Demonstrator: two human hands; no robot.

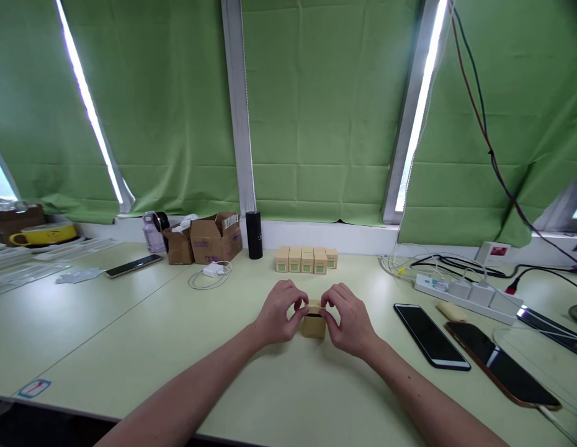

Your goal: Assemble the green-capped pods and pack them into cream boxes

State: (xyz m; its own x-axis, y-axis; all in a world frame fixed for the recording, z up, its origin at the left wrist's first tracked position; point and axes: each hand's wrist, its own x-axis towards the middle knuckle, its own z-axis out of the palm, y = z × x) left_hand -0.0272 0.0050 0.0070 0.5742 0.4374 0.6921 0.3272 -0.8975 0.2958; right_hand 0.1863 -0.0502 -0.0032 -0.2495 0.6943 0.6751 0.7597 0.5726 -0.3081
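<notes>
A small brown cardboard box stands on the table in front of me, its top flap partly raised with a dark gap beneath. My left hand pinches the flap's left corner between thumb and fingers. On the other side, my right hand pinches the right corner in the same way. What lies inside the box is hidden. Beyond my hands, several similar small boxes with pale green labels stand in a row.
To the right lie a white-edged phone, a brown-cased phone and a power strip with cables. Left of the row are a black cylinder, an opened carton, a white charger and another phone.
</notes>
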